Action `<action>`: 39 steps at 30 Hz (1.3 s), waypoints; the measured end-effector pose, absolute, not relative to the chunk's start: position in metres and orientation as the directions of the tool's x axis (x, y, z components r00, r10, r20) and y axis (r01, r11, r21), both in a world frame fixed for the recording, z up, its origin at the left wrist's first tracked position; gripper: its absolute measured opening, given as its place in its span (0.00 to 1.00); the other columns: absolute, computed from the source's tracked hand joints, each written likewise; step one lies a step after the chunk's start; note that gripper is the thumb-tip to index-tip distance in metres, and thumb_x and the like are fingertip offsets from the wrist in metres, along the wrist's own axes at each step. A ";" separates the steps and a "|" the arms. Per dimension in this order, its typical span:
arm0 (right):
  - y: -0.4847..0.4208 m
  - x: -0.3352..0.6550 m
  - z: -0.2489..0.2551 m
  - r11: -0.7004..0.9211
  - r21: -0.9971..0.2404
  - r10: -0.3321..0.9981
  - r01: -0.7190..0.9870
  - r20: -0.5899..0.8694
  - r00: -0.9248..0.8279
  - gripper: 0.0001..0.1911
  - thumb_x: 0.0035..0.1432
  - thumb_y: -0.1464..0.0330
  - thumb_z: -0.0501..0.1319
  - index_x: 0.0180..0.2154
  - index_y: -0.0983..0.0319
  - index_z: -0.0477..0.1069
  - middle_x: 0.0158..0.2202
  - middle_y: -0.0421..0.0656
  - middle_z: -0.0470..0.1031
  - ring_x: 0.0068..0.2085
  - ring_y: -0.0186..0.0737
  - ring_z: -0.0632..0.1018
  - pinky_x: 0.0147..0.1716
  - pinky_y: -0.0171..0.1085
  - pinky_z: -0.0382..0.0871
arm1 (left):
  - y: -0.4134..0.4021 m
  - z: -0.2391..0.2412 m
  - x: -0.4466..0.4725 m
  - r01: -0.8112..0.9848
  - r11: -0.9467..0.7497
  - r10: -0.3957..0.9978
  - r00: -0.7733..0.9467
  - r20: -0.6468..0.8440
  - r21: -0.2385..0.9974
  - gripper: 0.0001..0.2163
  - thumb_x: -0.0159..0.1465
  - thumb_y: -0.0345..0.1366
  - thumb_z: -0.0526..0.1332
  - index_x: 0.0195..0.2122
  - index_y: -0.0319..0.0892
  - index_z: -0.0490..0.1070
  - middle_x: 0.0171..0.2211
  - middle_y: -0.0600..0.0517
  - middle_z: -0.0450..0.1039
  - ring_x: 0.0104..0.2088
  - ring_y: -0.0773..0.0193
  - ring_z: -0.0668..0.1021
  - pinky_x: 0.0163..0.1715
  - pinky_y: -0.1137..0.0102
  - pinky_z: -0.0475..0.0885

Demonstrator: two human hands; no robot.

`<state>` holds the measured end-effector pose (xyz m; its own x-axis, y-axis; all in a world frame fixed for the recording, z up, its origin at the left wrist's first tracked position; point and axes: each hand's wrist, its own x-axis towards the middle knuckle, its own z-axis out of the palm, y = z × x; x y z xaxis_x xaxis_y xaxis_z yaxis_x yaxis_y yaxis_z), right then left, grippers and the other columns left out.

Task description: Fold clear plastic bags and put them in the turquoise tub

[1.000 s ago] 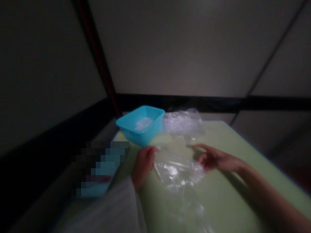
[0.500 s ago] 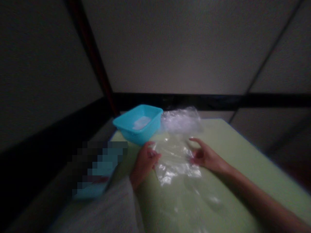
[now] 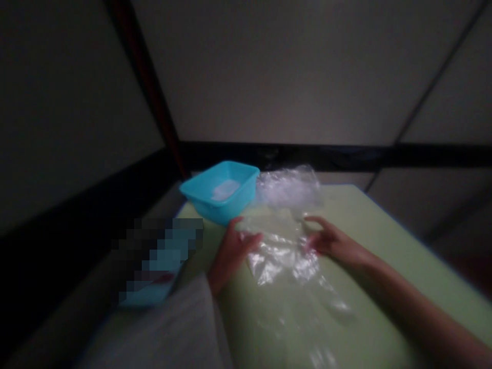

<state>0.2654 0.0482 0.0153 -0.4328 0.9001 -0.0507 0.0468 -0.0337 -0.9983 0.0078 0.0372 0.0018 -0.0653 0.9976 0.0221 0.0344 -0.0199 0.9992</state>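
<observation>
A clear plastic bag (image 3: 282, 251) lies crumpled on the pale green table (image 3: 384, 241) in front of me. My left hand (image 3: 230, 251) pinches its left edge with thumb and fingers closed on the film. On the bag's right edge, my right hand (image 3: 330, 241) has its fingers curled onto the plastic. The scene is dim and blurred.
A turquoise plastic tub (image 3: 221, 190) with something white inside stands at the table's far left corner. A heap of clear plastic bags (image 3: 288, 187) lies beside it. A pixelated patch (image 3: 157, 259) sits left of the table. Dark walls close in behind.
Both hands have shifted slightly away from me along the bag and drawn closer together. The plastic is bunched higher between them.
</observation>
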 end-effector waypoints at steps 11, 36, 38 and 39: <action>0.048 0.275 0.024 -0.028 -0.992 0.895 0.122 -0.080 -0.440 0.34 0.44 0.74 0.64 0.55 0.58 0.59 0.29 0.40 0.77 0.30 0.38 0.77 0.29 0.37 0.72 | 0.036 0.006 0.006 0.037 0.033 0.999 -0.036 -0.032 0.999 0.42 0.41 0.25 0.67 0.58 0.43 0.52 0.25 0.61 0.67 0.24 0.67 0.76 0.22 0.75 0.71; 0.023 0.302 0.065 -0.202 -0.927 0.275 0.316 -0.363 -0.890 0.32 0.50 0.65 0.68 0.56 0.61 0.64 0.34 0.46 0.80 0.26 0.37 0.80 0.23 0.31 0.73 | 0.034 0.002 0.009 0.032 -0.041 0.998 0.056 0.039 0.999 0.34 0.46 0.26 0.63 0.54 0.45 0.52 0.35 0.53 0.72 0.28 0.66 0.78 0.30 0.71 0.70; 0.026 0.296 0.065 -0.104 -0.980 0.513 0.168 -0.197 -0.835 0.22 0.52 0.64 0.66 0.50 0.60 0.71 0.30 0.43 0.80 0.25 0.35 0.79 0.23 0.31 0.73 | 0.032 0.004 0.011 -0.038 -0.016 0.990 0.136 0.021 0.999 0.34 0.48 0.26 0.62 0.55 0.44 0.50 0.37 0.51 0.74 0.30 0.63 0.79 0.33 0.69 0.71; 0.028 0.289 0.062 0.002 -0.995 0.647 0.098 -0.073 -0.759 0.17 0.53 0.64 0.66 0.45 0.59 0.73 0.30 0.42 0.80 0.27 0.35 0.79 0.26 0.32 0.74 | 0.030 0.005 0.012 -0.073 0.007 0.983 0.182 0.007 0.997 0.34 0.49 0.26 0.62 0.56 0.43 0.49 0.38 0.49 0.74 0.31 0.62 0.79 0.34 0.68 0.71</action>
<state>0.2895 0.0280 0.0625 -0.7593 0.6466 -0.0733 0.0977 0.0020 -0.9952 0.0124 0.0301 0.0052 0.1821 0.9833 0.0065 -0.0727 0.0069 0.9973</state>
